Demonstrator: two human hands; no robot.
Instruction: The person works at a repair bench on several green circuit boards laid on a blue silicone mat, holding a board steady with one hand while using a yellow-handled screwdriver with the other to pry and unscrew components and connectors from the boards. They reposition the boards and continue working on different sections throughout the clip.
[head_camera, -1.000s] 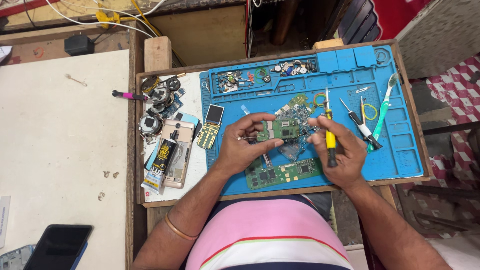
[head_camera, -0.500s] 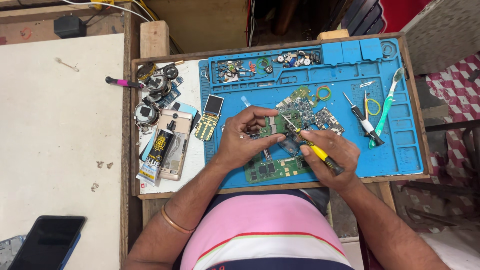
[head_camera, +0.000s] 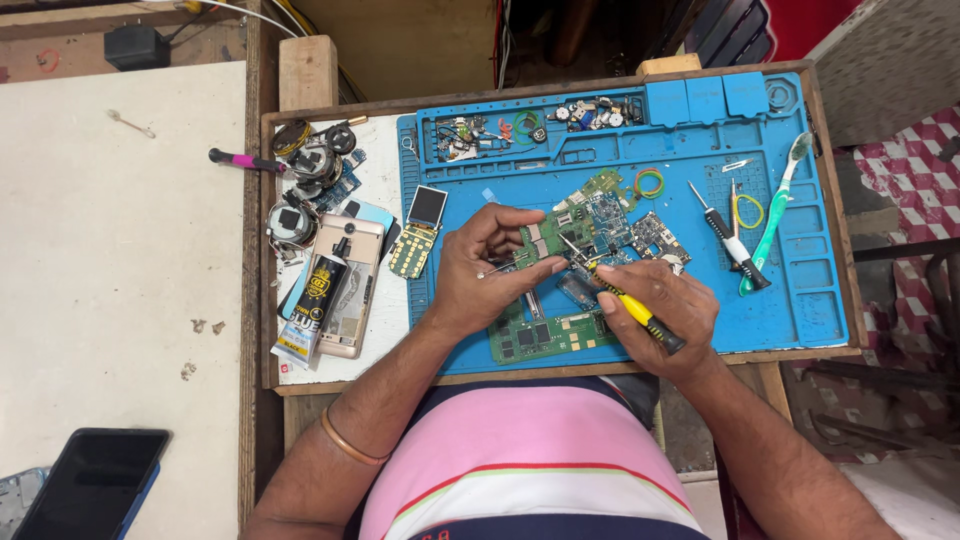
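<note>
Green circuit board (head_camera: 545, 240) pinched in left hand (head_camera: 480, 275), right hand (head_camera: 660, 305) clasping yellow screwdriver (head_camera: 625, 300) against it.

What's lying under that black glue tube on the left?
The glue tube lies across a gold phone resting face down. Parts of other flat phone pieces stick out beneath the phone. What sits directly under the tube's middle is covered.

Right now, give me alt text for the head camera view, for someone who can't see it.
A person's left hand steadies a green circuit board on a blue repair mat, while the right hand points a yellow-handled screwdriver at it. More circuit boards, a toothbrush and a glue tube lie around.
</note>
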